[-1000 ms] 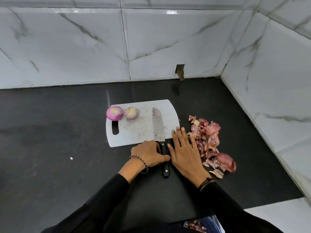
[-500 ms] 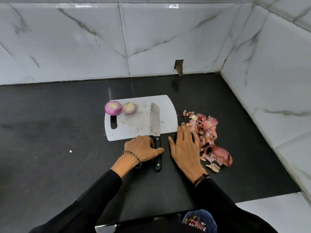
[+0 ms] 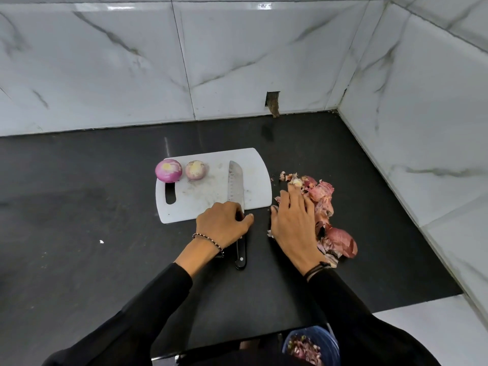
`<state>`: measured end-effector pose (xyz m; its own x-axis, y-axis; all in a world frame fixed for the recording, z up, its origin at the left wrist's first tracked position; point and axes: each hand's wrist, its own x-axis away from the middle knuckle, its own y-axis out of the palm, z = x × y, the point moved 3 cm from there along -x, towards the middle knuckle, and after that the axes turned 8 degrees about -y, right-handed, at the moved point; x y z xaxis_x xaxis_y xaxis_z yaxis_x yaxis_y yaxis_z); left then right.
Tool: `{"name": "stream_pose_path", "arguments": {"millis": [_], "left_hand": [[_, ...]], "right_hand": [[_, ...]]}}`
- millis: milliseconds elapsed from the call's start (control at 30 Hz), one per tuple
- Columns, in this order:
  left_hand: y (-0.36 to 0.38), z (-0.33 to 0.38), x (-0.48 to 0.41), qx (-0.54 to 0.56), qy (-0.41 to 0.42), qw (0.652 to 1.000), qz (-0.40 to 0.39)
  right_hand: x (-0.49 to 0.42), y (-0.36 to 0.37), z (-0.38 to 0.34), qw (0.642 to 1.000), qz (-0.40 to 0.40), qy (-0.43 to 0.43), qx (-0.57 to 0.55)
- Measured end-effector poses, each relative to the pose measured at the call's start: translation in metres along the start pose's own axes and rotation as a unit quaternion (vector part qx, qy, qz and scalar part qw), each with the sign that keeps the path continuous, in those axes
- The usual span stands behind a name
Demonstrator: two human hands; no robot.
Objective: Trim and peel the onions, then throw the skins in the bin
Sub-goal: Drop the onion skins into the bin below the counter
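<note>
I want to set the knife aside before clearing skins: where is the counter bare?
Bare counter lies left of the cutting board, and between the board and the back wall. Crowded: the board's near right corner, where the left hand grips the knife, and just beside it the right hand on the onion skins.

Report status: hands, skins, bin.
Left hand grips knife handle, blade on board. Right hand flat on skins pile, right of board. Two peeled onions on board; skins not yet binned. Bin at near edge; nothing blocks.
</note>
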<state>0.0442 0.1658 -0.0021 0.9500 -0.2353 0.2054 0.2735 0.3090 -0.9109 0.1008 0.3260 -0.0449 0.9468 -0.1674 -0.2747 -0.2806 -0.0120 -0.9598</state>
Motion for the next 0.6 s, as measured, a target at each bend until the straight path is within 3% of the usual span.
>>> {"name": "stream_pose_path", "arguments": {"millis": [167,300,433,600], "left_hand": [[0.003,0.021,-0.016,0.040,0.063,0.993,0.086],[0.009,0.046,-0.044,0.053,0.123,0.988,0.081],[0.011,0.058,-0.058,0.036,0.133,0.988,0.070],[0.015,0.059,-0.068,0.014,0.130,0.988,0.078]], "right_hand": [[-0.039,-0.017,0.013,0.995,-0.078,-0.054,-0.015],[-0.075,-0.010,0.021,0.980,-0.174,-0.092,-0.016],[-0.089,-0.008,0.028,0.964,-0.238,-0.117,0.036],[-0.097,-0.034,0.044,0.958,-0.243,-0.140,0.058]]}}
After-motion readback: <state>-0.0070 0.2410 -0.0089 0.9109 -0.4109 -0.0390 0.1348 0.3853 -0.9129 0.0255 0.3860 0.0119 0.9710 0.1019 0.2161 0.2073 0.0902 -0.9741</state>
